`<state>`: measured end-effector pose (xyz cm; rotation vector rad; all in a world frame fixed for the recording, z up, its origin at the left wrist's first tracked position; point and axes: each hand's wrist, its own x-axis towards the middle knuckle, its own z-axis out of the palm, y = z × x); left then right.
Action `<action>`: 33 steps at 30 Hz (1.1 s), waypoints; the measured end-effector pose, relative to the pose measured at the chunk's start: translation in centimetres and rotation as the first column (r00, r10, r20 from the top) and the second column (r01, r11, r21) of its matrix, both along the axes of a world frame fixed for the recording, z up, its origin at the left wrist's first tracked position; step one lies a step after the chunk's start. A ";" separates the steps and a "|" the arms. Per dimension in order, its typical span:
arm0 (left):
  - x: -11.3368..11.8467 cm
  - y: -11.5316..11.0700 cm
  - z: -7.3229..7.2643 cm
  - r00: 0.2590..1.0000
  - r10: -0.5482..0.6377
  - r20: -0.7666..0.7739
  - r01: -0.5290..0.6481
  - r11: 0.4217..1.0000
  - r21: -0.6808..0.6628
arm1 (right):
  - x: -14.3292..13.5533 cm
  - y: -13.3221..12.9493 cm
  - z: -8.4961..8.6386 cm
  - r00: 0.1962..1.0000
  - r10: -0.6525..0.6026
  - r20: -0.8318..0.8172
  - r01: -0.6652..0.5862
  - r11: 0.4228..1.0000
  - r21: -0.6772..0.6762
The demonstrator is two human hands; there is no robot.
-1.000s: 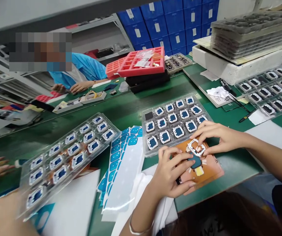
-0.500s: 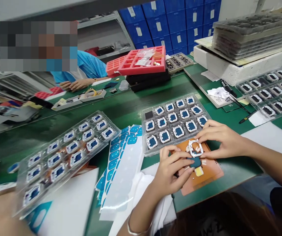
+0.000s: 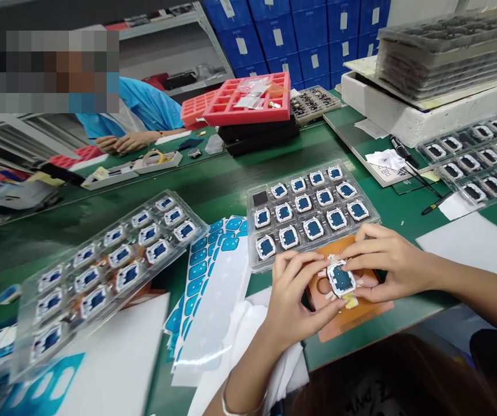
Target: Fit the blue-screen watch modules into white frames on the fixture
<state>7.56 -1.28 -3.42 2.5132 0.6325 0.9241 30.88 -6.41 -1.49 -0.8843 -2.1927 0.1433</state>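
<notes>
My left hand (image 3: 296,286) and my right hand (image 3: 384,263) grip a small white square frame (image 3: 331,287) from opposite sides. A dark blue panel (image 3: 342,279) with tiny holes fills the frame's middle. Both sit just over an orange plate (image 3: 367,312) with a round cutout, at the bench's front edge. Under the frame's lower corner a bit of yellow (image 3: 351,301) shows. Behind my hands lies a transparent tray (image 3: 254,263) of similar white frames with blue centres. My fingertips partly hide the frame's sides.
Blue sticker sheets (image 3: 197,270) and a white cloth (image 3: 248,329) lie left of the plate. Farther left is another tray of frames (image 3: 112,254). Red trays (image 3: 248,112) stand at the back; a foam box (image 3: 387,112) is back right. Across the bench a person (image 3: 148,107) rests their hands.
The white frame has come down over the blue panel, which was apart below it. My left hand has shifted from the panel onto the frame. The blurred hand at lower left has mostly withdrawn.
</notes>
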 end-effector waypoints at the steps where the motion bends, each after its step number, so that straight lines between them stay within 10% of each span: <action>1: 0.0 0.0 0.0 1.000 -0.002 0.002 0.002 1.000 0.004 | 0.0 0.0 -0.1 1.000 0.003 0.001 -0.003 1.000 -0.003; 16: 0.0 -0.2 0.0 1.000 0.026 0.008 -0.026 0.999 0.031 | 0.2 0.1 -0.4 1.000 0.025 -0.014 -0.026 0.998 -0.056; 28: -0.5 0.4 -0.8 0.990 -0.131 0.044 0.138 0.967 -0.214 | 0.0 0.0 -0.3 1.000 -0.024 0.001 0.023 0.980 -0.196; 33: -0.4 0.0 -1.2 0.977 -0.198 -0.081 0.182 0.968 -0.175 | -0.2 0.0 -1.1 0.962 0.012 -0.274 -0.110 0.932 -0.344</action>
